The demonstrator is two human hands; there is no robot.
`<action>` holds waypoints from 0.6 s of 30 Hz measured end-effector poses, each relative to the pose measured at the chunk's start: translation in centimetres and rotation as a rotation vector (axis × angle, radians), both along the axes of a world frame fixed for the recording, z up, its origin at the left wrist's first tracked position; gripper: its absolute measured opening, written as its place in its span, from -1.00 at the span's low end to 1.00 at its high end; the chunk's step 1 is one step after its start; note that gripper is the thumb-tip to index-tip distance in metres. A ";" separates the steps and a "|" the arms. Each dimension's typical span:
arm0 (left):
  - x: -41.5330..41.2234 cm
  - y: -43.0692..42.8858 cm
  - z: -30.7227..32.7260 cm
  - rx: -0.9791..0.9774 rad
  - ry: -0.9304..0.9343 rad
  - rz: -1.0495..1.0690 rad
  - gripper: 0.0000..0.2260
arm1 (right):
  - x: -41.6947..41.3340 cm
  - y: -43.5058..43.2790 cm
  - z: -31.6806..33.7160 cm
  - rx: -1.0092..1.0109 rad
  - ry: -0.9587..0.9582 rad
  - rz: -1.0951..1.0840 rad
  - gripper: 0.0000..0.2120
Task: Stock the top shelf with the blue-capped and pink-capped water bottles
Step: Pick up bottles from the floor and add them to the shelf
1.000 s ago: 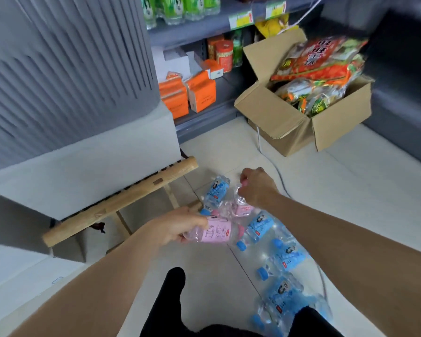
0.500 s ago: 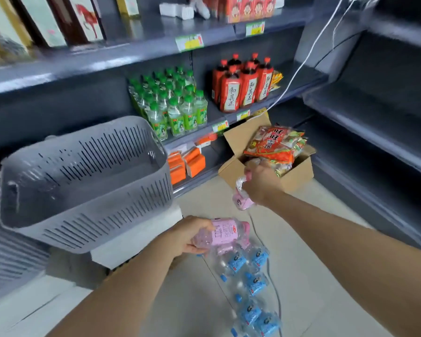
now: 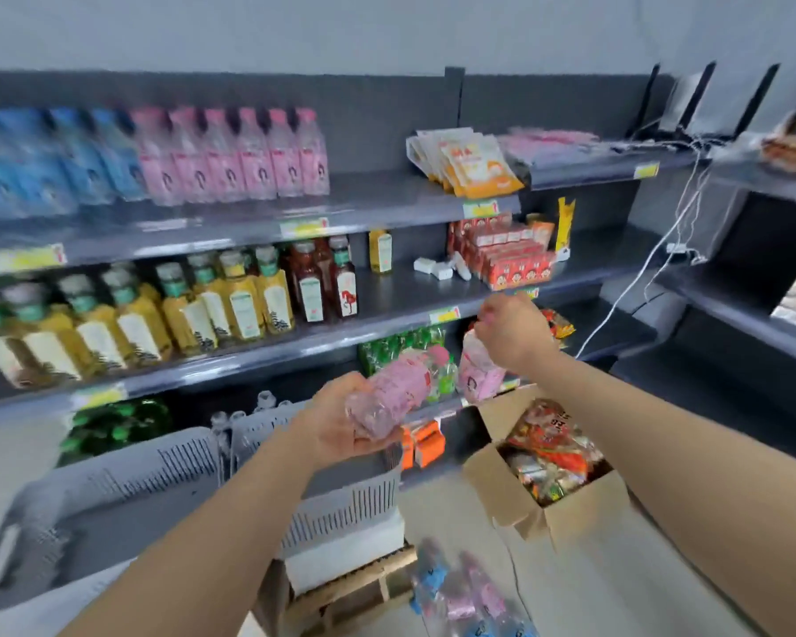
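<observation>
The left hand (image 3: 341, 427) curls round the base of a pink-capped bottle (image 3: 398, 386) held tilted, cap up and to the right; the right hand (image 3: 508, 333) pinches a second pink bottle (image 3: 479, 377) by its top, so it hangs below. Both are well below the top shelf (image 3: 373, 200), where blue bottles (image 3: 42, 163) stand at far left with a pink row (image 3: 249, 154) just right of them; loose bottles (image 3: 460, 595) lie on the near floor (image 3: 570, 586).

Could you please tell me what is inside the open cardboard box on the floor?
The cardboard box is heaped with red, orange and green snack packets. Their print is too blurred to read, and the top layer hides whatever lies beneath.
</observation>
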State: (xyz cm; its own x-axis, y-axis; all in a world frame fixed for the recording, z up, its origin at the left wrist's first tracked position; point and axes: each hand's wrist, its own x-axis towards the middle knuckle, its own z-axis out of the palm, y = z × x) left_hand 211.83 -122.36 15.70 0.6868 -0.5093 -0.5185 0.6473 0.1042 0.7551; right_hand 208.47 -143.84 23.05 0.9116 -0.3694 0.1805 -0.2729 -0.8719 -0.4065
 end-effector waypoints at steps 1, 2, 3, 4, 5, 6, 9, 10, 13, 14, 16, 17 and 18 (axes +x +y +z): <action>-0.2 0.6 1.8 -0.045 -0.031 0.032 -0.70 | 0.4 0.7 1.7 -0.013 -0.024 0.044 -0.74; -0.4 1.2 3.4 -0.090 -0.068 0.069 -0.70 | 0.8 1.4 3.4 -0.036 -0.044 0.078 -0.73; -0.5 1.9 4.8 -0.144 -0.097 0.103 -0.70 | 1.2 2.2 4.8 -0.036 -0.083 0.110 -0.72; -0.5 2.7 5.9 -0.195 -0.131 0.129 -0.69 | 1.6 3.0 6.1 -0.020 -0.130 0.144 -0.71; -0.5 3.5 7.0 -0.243 -0.161 0.143 -0.69 | 2.2 3.8 7.2 -0.010 -0.164 0.178 -0.71; -0.4 4.4 7.8 -0.266 -0.200 0.155 -0.68 | 2.6 4.7 8.2 -0.004 -0.186 0.209 -0.71; 0.3 7.1 10.1 -0.297 -0.319 0.177 -0.59 | 4.1 7.5 10.6 0.003 -0.223 0.303 -0.68; 0.8 7.9 10.6 -0.285 -0.354 0.189 -0.59 | 4.5 8.5 11.3 0.005 -0.235 0.326 -0.68; 3.1 10.1 12.1 -0.183 -0.445 0.222 -0.58 | 6.6 10.8 12.6 0.028 -0.252 0.392 -0.68; 4.1 10.8 12.5 -0.141 -0.477 0.231 -0.54 | 7.5 11.7 12.9 0.024 -0.257 0.417 -0.68; 6.5 12.2 13.3 -0.083 -0.543 0.249 -0.57 | 9.5 13.3 13.5 0.003 -0.274 0.471 -0.67; 7.8 12.9 13.6 -0.076 -0.567 0.266 -0.64 | 10.7 14.2 13.7 -0.004 -0.281 0.488 -0.67; 9.3 13.6 13.8 -0.064 -0.580 0.291 -0.67 | 11.9 15.0 13.9 -0.006 -0.292 0.500 -0.67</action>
State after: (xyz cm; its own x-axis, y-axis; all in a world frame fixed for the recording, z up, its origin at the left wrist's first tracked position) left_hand 221.09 -108.71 29.46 0.9607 -0.2777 0.0027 0.0754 0.2702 0.9599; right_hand 220.34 -128.82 36.99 0.8873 0.0949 0.4513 0.2952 -0.8687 -0.3977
